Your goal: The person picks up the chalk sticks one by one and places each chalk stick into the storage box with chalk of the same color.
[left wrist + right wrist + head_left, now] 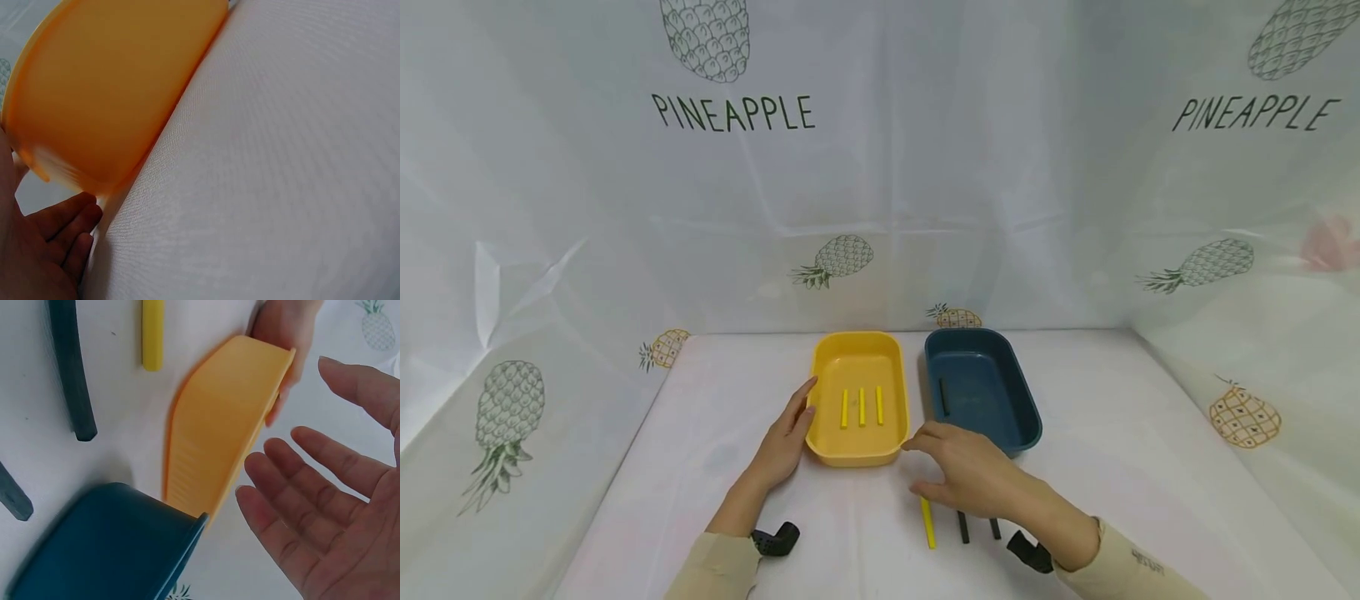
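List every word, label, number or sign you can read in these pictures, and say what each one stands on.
"PINEAPPLE": on the white hanging sheet with printed pineapples, upper left.
"PINEAPPLE": on the white sheet again, upper right.
Small dark mark on the beige fabric right sleeve: too small to read.
No lettering shows on the yellow rectangular tray or dark blue rectangular tray.
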A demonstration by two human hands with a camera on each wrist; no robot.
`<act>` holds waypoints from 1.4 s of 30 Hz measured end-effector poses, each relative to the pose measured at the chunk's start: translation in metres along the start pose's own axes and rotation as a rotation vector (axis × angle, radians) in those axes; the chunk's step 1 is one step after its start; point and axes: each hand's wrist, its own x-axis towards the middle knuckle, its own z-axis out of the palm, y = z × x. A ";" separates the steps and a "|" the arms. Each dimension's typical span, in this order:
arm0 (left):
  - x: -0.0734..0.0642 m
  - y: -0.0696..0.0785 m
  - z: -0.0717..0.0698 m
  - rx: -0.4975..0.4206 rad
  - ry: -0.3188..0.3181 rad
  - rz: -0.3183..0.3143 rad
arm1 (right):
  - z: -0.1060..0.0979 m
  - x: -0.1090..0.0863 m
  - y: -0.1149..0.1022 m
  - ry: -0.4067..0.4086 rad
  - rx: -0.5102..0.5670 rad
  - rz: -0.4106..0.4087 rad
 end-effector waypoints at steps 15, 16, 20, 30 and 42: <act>0.004 0.002 0.000 0.014 0.012 -0.004 | 0.010 -0.007 0.006 -0.079 0.062 0.033; 0.005 0.003 0.001 0.019 0.013 -0.005 | 0.011 -0.008 0.006 -0.083 0.062 0.034; 0.005 0.004 0.001 0.030 0.021 -0.007 | 0.015 -0.011 0.008 -0.100 0.058 0.038; 0.003 0.004 0.000 0.020 0.022 -0.012 | 0.030 -0.017 0.015 -0.126 0.028 0.029; -0.001 0.003 0.001 0.004 0.018 -0.019 | 0.046 -0.023 0.020 -0.137 -0.007 0.024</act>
